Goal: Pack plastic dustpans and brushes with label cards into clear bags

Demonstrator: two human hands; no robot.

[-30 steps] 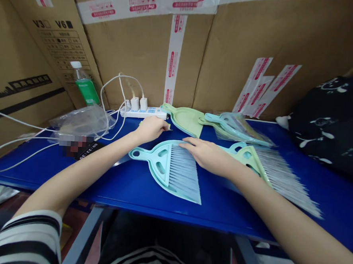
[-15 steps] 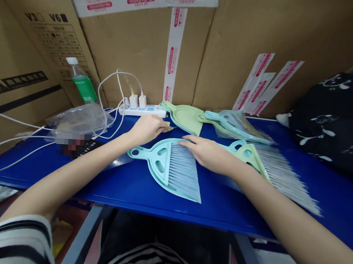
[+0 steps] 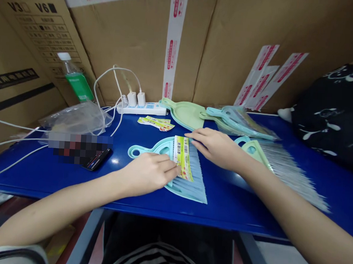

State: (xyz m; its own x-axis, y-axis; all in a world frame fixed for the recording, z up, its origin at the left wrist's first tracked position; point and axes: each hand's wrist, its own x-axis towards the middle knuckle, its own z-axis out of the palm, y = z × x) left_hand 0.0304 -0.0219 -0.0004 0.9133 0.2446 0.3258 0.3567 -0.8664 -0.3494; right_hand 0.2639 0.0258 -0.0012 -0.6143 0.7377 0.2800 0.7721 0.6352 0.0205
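My left hand [image 3: 148, 174] lies over a mint-green hand broom [image 3: 142, 151], its fingertips at the lower edge of a printed paper label card [image 3: 182, 158]. The card lies across the broom's bristles. My right hand [image 3: 214, 147] rests just right of the card, its fingertips near the card's top corner and nothing held in them. A small pile of similar labels [image 3: 156, 123] lies behind on the blue table [image 3: 220, 198]. The left hand hides the broom's lower left part.
A pale green dustpan [image 3: 185, 114], bagged mint dustpans [image 3: 239, 122] and a pale green broom [image 3: 253, 150] lie to the right. Behind stand a power strip [image 3: 142, 108] with chargers, a bottle [image 3: 75, 78] and a plastic bag [image 3: 78, 118]. A phone [image 3: 98, 159] lies left.
My left hand has moved from the back of the table to the mint broom, and a label card now lies on the bristles. A small label pile shows where that hand was.
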